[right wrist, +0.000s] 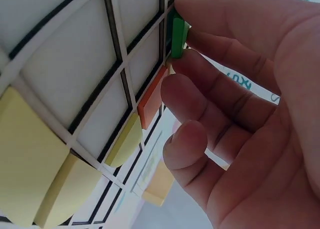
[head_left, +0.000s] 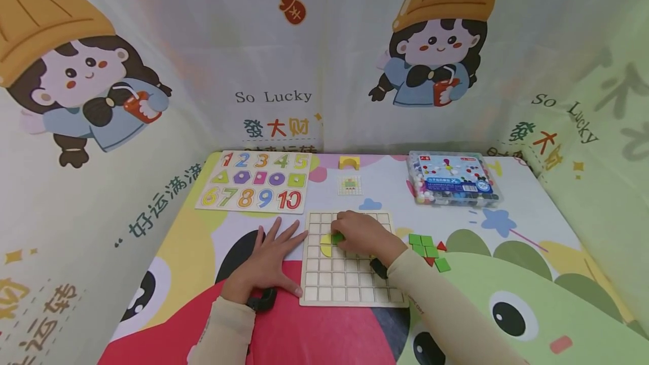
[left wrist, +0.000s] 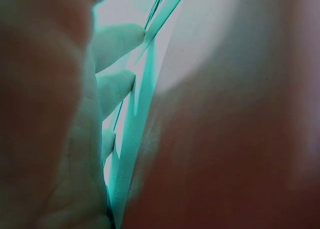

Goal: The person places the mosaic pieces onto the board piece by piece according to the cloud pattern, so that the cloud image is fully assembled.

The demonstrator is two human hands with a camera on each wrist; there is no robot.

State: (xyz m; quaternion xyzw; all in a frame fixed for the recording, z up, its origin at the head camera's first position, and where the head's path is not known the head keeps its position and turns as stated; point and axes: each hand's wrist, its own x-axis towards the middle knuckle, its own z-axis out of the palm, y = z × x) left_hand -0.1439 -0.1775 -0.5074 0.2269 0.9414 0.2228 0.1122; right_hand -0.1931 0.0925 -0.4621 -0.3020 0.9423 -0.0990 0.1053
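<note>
A wooden grid board [head_left: 339, 279] lies in front of me. My right hand [head_left: 362, 234] is over its upper middle, pinching a green square tile [right wrist: 177, 36] between thumb and fingertips, close against the grid. Beside that tile, yellow quarter-round tiles [head_left: 326, 250] sit in cells at the left. The right wrist view also shows a red tile [right wrist: 152, 98] and another yellow rounded tile [right wrist: 123, 140] in cells, which the right hand mostly hides in the head view. My left hand [head_left: 271, 259] lies with fingers spread at the board's left edge, thumb near its lower corner.
Several green square tiles [head_left: 426, 246] and red triangles [head_left: 441, 246] lie right of the board. Behind it are a small pattern card [head_left: 350, 185] and a yellow arch block [head_left: 349, 163]. A number puzzle [head_left: 253, 191] stands back left, a clear plastic box [head_left: 453, 179] back right.
</note>
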